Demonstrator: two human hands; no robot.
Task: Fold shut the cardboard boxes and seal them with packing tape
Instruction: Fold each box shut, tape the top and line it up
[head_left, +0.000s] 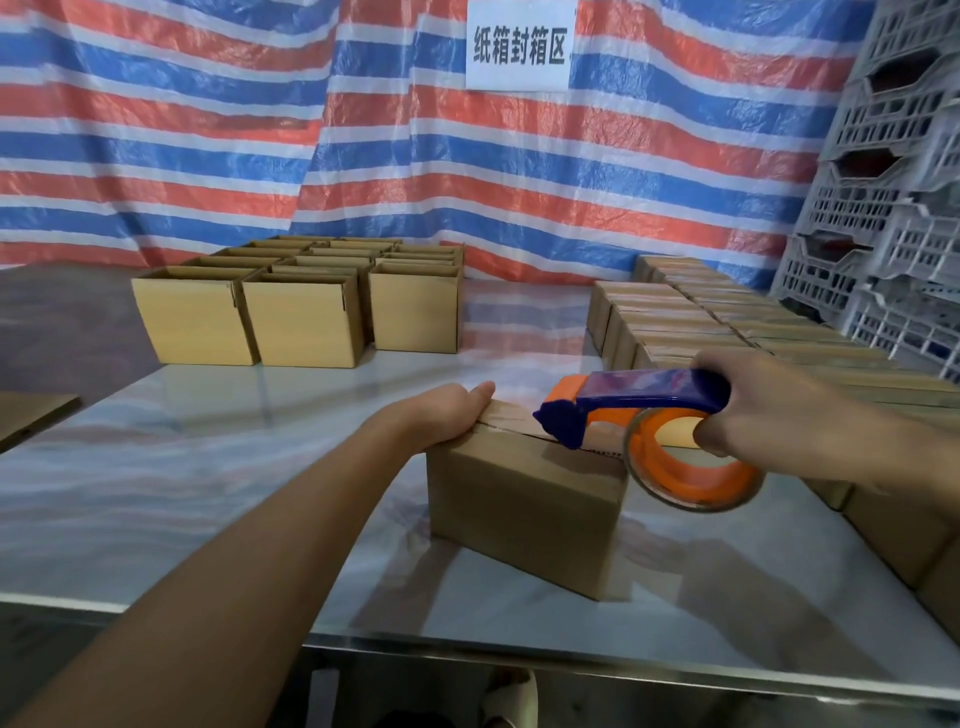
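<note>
A small cardboard box with its flaps folded shut stands on the table in front of me. My left hand lies flat with straight fingers on the box's far left top edge. My right hand grips the blue handle of a tape dispenser with an orange roll. The dispenser's toothed blue nose touches the top seam near the middle of the box. A strip of tape runs along the seam under the left hand.
Several open cardboard boxes stand in rows at the back left of the glossy table. Sealed boxes are stacked along the right side. Grey plastic crates tower at the far right. A striped tarp hangs behind.
</note>
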